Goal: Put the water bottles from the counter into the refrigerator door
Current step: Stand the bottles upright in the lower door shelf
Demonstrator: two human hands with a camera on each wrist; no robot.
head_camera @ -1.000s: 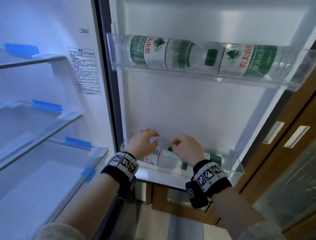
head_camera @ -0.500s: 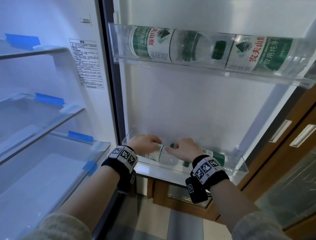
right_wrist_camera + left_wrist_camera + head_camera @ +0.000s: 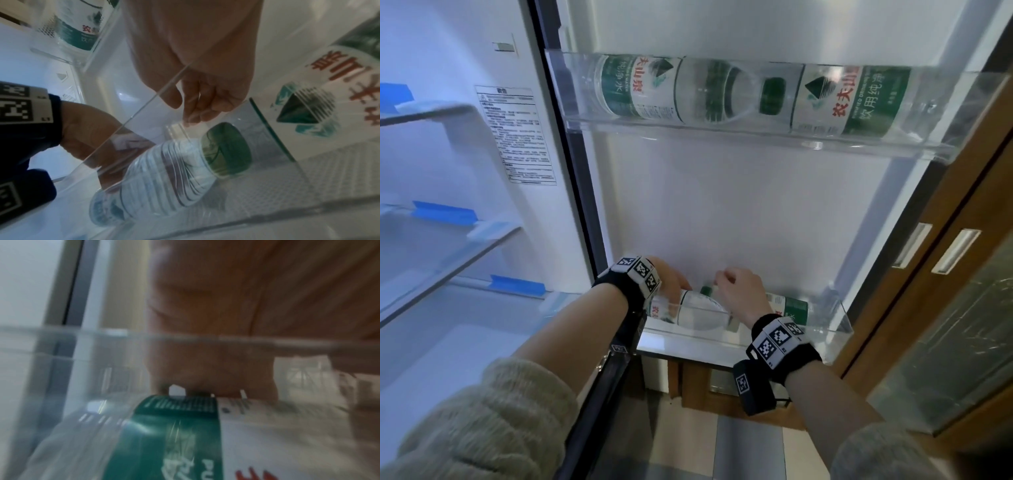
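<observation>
Two green-labelled water bottles lie on their sides in the clear lower door bin (image 3: 839, 320). My left hand (image 3: 671, 284) reaches down into the bin and grips the body of the left bottle (image 3: 698, 313); in the right wrist view its fingers (image 3: 111, 175) wrap that bottle (image 3: 164, 170) behind the bin wall. The blurred left wrist view shows fingers (image 3: 205, 369) on the label (image 3: 174, 434). My right hand (image 3: 736, 291) hovers, loosely curled, just above the green cap (image 3: 226, 149), holding nothing. The right bottle (image 3: 794, 310) lies beyond the cap.
The upper door bin (image 3: 756, 137) holds two more bottles (image 3: 640, 89) (image 3: 852, 99) lying end to end. Fridge shelves (image 3: 448, 240) with blue tape are on the left. A wooden cabinet (image 3: 962, 274) stands right of the door.
My right hand's fingers have drawn back off the left bottle's neck and curled up. My left hand has sunk deeper into the bin over the bottle.
</observation>
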